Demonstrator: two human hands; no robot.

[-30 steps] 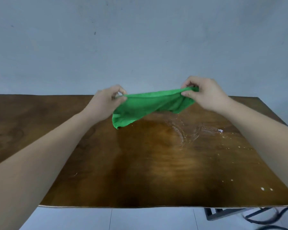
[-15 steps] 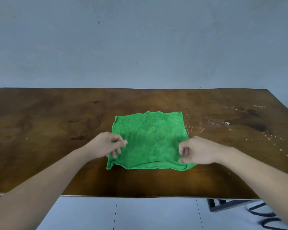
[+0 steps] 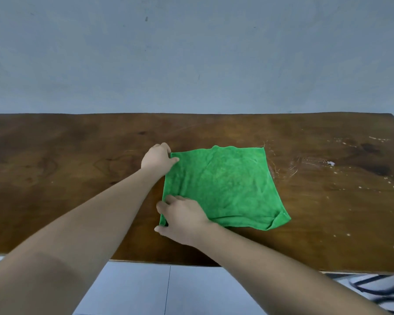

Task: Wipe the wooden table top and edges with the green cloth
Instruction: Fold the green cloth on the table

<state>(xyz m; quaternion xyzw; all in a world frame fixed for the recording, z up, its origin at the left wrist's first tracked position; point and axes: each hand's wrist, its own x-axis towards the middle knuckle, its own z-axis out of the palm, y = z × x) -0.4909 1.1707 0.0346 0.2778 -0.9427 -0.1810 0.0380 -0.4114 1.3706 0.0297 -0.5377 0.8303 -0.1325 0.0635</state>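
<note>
One green cloth (image 3: 223, 187): flat on wooden table (image 3: 66, 178), near-square, no clear long axis, near side skewed right.
left hand (image 3: 157, 159): pinches far-left corner.
right hand (image 3: 183, 218): grips near-left corner.

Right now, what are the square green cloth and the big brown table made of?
The square green cloth looks like soft, fuzzy fabric, maybe microfibre: its surface is matte, and it wrinkles and folds at one corner. The brown table top looks like varnished wood: grain swirls and dark patches show, and it shines.
</note>
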